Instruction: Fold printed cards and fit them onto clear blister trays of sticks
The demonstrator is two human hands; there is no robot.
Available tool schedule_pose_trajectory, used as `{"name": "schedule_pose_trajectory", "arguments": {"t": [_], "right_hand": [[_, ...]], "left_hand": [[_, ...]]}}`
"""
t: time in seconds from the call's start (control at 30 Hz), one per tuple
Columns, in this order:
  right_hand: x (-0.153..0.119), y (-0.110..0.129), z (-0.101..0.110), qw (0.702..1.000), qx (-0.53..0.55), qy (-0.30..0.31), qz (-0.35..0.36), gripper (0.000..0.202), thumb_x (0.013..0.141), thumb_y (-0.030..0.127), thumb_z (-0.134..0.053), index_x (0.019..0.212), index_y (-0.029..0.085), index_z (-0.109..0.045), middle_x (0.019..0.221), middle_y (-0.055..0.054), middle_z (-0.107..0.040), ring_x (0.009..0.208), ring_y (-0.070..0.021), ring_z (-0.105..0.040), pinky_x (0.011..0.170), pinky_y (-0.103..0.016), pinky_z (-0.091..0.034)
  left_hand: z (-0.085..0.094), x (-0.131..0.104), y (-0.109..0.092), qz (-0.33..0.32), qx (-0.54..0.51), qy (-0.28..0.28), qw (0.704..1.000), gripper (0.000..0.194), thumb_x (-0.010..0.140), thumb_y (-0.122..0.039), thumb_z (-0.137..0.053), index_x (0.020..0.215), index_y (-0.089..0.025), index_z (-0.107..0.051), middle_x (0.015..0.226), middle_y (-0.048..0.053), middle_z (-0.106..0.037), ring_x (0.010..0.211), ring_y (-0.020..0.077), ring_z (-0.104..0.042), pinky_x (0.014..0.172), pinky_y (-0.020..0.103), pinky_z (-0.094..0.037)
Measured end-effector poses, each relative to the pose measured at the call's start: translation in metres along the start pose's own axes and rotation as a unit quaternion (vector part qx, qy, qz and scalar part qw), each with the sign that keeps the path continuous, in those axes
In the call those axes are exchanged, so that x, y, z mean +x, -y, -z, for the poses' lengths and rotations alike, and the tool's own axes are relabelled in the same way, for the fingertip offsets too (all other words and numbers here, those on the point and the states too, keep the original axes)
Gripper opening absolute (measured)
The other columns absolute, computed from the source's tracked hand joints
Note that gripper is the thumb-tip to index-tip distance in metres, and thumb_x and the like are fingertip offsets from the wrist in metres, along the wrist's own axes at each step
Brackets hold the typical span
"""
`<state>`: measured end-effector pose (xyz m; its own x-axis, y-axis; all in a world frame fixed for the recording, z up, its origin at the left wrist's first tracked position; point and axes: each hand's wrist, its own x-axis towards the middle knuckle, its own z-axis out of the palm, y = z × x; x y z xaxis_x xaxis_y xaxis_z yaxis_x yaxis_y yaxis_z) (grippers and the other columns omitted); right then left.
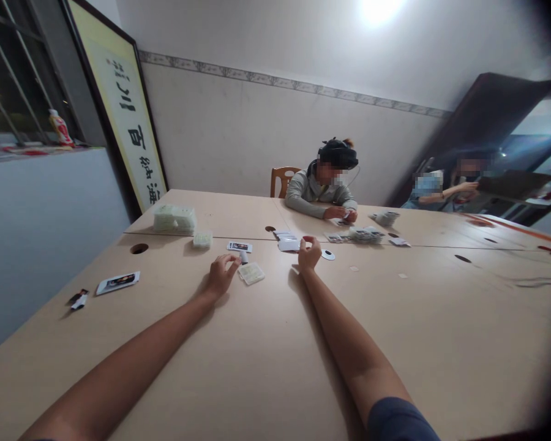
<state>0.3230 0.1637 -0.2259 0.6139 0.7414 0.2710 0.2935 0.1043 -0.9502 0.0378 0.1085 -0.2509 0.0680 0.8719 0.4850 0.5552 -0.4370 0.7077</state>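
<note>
My left hand point(221, 275) pinches a small whitish piece point(243, 256) between thumb and fingertips, low over the table. Just right of it lies a small clear flat case point(251, 274). Behind that is a white-edged card with a dark picture point(239, 247). My right hand point(309, 253) is raised beside a small stack of white cards point(288, 245), its fingers curled toward the thumb; whatever they hold is too small to make out. A white oval piece with a dark spot point(327, 255) lies right of that hand.
Stacked clear cases point(174, 219) and a smaller stack point(202, 240) stand at the back left. A picture packet point(118, 282) and dark scraps point(78, 299) lie left. Across the table a person point(324, 184) handles small pieces near packets point(366, 235). Cable holes point(139, 248) pierce the tabletop.
</note>
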Motion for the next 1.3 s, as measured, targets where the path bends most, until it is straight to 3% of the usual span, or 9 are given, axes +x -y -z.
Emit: {"name": "schedule_pose_trajectory", "arguments": {"t": [0.17, 0.27, 0.37, 0.47, 0.67, 0.9, 1.1, 1.2, 1.3], "right_hand": [[-0.009, 0.055, 0.000, 0.990, 0.018, 0.126, 0.056, 0.018, 0.097, 0.033, -0.063, 0.100, 0.015, -0.065, 0.079, 0.001, -0.068, 0.058, -0.0103, -0.062, 0.057, -0.024, -0.052], [-0.026, 0.086, -0.007, 0.967, 0.025, 0.247, 0.058, 0.015, 0.093, 0.033, -0.065, 0.091, 0.018, -0.066, 0.069, 0.003, -0.069, 0.050, -0.0090, -0.062, 0.048, -0.018, -0.046], [-0.055, 0.100, -0.020, 0.926, 0.001, 0.378, 0.022, 0.024, 0.087, 0.039, -0.072, 0.079, 0.016, -0.068, 0.061, -0.002, -0.071, 0.042, -0.0118, -0.062, 0.040, -0.019, -0.043], [-0.081, 0.100, -0.032, 0.894, -0.031, 0.446, -0.024, 0.039, 0.089, 0.045, -0.070, 0.066, 0.014, -0.065, 0.052, -0.005, -0.068, 0.037, -0.0131, -0.060, 0.038, -0.020, -0.043], [-0.101, 0.097, -0.040, 0.893, -0.018, 0.442, -0.078, 0.042, 0.096, 0.044, -0.062, 0.066, 0.014, -0.064, 0.064, -0.005, -0.071, 0.042, -0.0101, -0.064, 0.041, -0.017, -0.044], [-0.103, 0.092, -0.043, 0.905, 0.021, 0.407, -0.119, 0.026, 0.085, 0.039, -0.075, 0.075, 0.017, -0.067, 0.068, -0.004, -0.073, 0.052, -0.0155, -0.071, 0.050, -0.021, -0.043], [-0.099, 0.090, -0.041, 0.908, 0.033, 0.394, -0.138, 0.014, 0.077, 0.022, -0.075, 0.075, 0.017, -0.063, 0.071, -0.001, -0.074, 0.059, -0.0153, -0.073, 0.054, -0.020, -0.039], [-0.099, 0.091, -0.041, 0.909, 0.038, 0.391, -0.142, 0.009, 0.081, 0.016, -0.072, 0.081, 0.016, -0.064, 0.069, 0.001, -0.071, 0.060, -0.0133, -0.071, 0.057, -0.021, -0.044], [-0.101, 0.090, -0.045, 0.915, 0.041, 0.376, -0.141, 0.009, 0.090, 0.021, -0.070, 0.088, 0.014, -0.065, 0.071, 0.003, -0.068, 0.059, -0.0112, -0.066, 0.057, -0.023, -0.050]], "left_hand": [[0.001, 0.000, 0.002, 0.008, -0.022, -0.003, 1.000, 0.028, 0.097, -0.036, -0.062, 0.114, -0.014, -0.065, 0.112, 0.008, -0.068, 0.097, 0.0211, -0.068, 0.086, 0.042, -0.058], [0.004, 0.000, -0.003, -0.004, -0.031, -0.008, 0.999, 0.027, 0.097, -0.036, -0.063, 0.112, -0.014, -0.066, 0.111, 0.008, -0.069, 0.098, 0.0212, -0.068, 0.088, 0.043, -0.057], [0.007, -0.002, -0.011, -0.020, -0.033, -0.023, 0.999, 0.025, 0.096, -0.036, -0.064, 0.106, -0.014, -0.067, 0.109, 0.007, -0.070, 0.100, 0.0214, -0.068, 0.091, 0.045, -0.055], [0.012, -0.004, -0.019, -0.031, -0.023, -0.052, 0.998, 0.020, 0.092, -0.033, -0.068, 0.101, -0.015, -0.068, 0.103, 0.006, -0.072, 0.099, 0.0219, -0.068, 0.093, 0.044, -0.053], [0.017, -0.007, -0.031, -0.026, 0.021, -0.096, 0.995, 0.021, 0.081, -0.026, -0.077, 0.099, -0.021, -0.067, 0.101, 0.006, -0.074, 0.102, 0.0266, -0.067, 0.093, 0.041, -0.047], [0.017, -0.009, -0.039, -0.018, 0.088, -0.097, 0.991, 0.025, 0.082, -0.030, -0.077, 0.102, -0.023, -0.066, 0.108, 0.007, -0.073, 0.109, 0.0299, -0.063, 0.098, 0.044, -0.038], [0.018, -0.011, -0.044, -0.014, 0.129, -0.096, 0.987, 0.028, 0.083, -0.033, -0.077, 0.107, -0.023, -0.066, 0.111, 0.008, -0.072, 0.111, 0.0308, -0.061, 0.101, 0.045, -0.035], [0.019, -0.012, -0.046, -0.022, 0.144, -0.094, 0.985, 0.029, 0.083, -0.032, -0.076, 0.109, -0.024, -0.066, 0.113, 0.008, -0.071, 0.114, 0.0316, -0.060, 0.103, 0.046, -0.033], [0.019, -0.014, -0.047, -0.033, 0.157, -0.085, 0.983, 0.034, 0.083, -0.034, -0.077, 0.113, -0.023, -0.065, 0.116, 0.009, -0.070, 0.117, 0.0329, -0.058, 0.106, 0.047, -0.031]]}}
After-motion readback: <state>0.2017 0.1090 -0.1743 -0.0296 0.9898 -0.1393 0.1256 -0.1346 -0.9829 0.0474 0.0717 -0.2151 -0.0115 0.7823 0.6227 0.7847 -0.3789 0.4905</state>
